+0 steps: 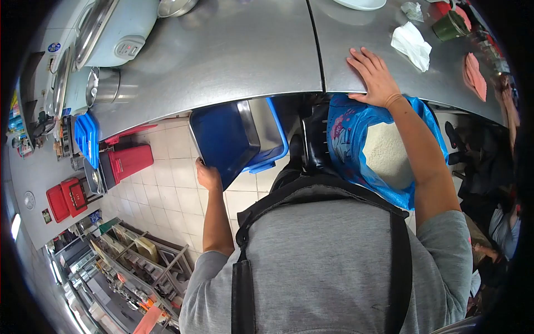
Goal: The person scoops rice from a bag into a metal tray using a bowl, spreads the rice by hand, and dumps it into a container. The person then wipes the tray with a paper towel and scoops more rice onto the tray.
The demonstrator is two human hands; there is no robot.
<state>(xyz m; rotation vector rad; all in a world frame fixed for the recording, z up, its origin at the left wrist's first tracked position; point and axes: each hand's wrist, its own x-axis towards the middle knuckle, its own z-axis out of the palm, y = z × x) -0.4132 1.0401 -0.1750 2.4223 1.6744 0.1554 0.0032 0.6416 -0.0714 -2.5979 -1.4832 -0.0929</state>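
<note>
Pale tiled floor (172, 183); loaded metal rack (177, 258); bright light strip (15, 225) far left.

A broad stretch of the tabletop (239, 61) is left open between the large cooker (119, 36) and the right hand (375, 78), while farther right the way is broken up by a white napkin (411, 45), a green cup (448, 28) and a pink cloth (474, 77). Below the edge, passage is blocked by the blue panel (219, 139) gripped in the left hand (209, 175) and by the blue bag (349, 153), its opening partly crossed by the right forearm (421, 147). Bare floor (175, 158) is left between panel and red bin (130, 162).
</note>
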